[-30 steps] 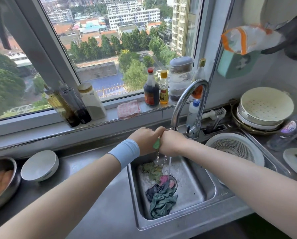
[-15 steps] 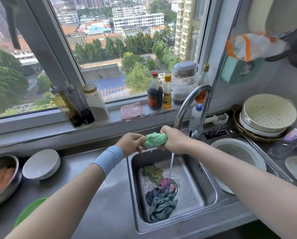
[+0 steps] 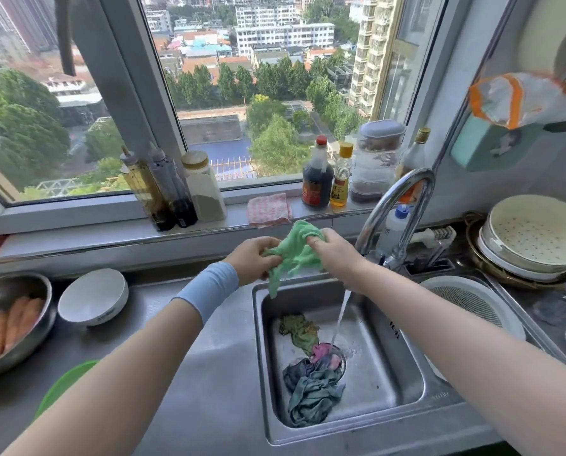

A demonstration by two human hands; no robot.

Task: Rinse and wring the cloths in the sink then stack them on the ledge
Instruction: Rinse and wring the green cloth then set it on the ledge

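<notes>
Green cloth (image 3: pixel 294 248) — gripped by left hand (image 3: pixel 252 258) and right hand (image 3: pixel 335 251) | sink (image 3: pixel 385 383) stamp blurred

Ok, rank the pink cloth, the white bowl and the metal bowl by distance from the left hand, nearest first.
From the left hand, which grips the green cloth:
1. The pink cloth, on the ledge just behind it.
2. The white bowl, on the counter to its left.
3. The metal bowl, at the counter's far left edge.
</notes>
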